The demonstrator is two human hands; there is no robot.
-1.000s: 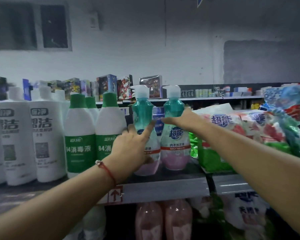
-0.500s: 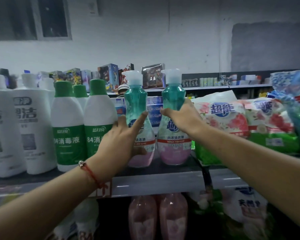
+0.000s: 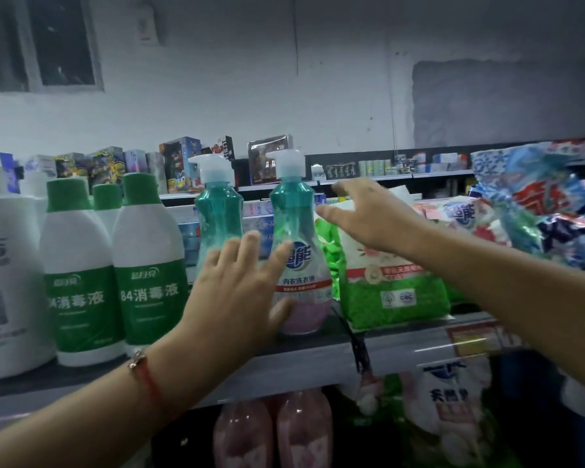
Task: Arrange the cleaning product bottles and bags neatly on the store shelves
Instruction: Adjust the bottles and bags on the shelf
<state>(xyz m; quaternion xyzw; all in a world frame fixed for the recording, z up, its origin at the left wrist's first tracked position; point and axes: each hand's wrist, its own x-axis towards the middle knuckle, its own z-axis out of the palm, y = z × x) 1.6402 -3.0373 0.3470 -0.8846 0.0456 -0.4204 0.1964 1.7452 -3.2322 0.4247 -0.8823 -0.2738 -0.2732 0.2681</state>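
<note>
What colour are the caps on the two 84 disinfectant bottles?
Green, above white shoulders, on both disinfectant bottles; the head view shows them.

I am standing in a small shop, at its cleaning-goods aisle. The metal shelf [image 3: 301, 363] in front of me carries repeated stock: identical green-and-white disinfectant bottles [image 3: 149, 265] left of two matching teal pump bottles [image 3: 298, 251], with detergent bags [image 3: 392, 285] to their right. A red price tag [image 3: 470, 336] sits on the shelf's front edge below the bags. Behind the pump bottles, a farther shelf [image 3: 402, 175] lines the wall, with boxed toys [image 3: 183, 167] on display.
</note>
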